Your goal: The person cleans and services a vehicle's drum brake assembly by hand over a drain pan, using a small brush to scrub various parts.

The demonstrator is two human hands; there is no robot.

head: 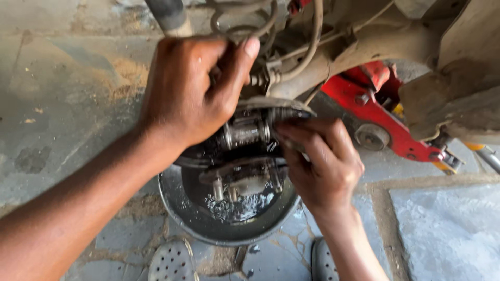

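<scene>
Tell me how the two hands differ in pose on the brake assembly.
The left hand sits higher, fingers curled over the top of the brake assembly, thumb raised; the right hand sits lower at its right edge, fingers pointing left and pinching the rim. The left forearm enters from lower left, the right from below. Both are bare and touch it.

Soft, even daylight with faint shadows; wet glints shine in the round grey metal basin [229,229]; picture edges slightly blurred.

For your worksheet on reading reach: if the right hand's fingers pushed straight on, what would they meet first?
Probably the small metal cylinder on the wheel hub; the right hand points left at it, fingertips nearly there, though depth is unclear.
</scene>
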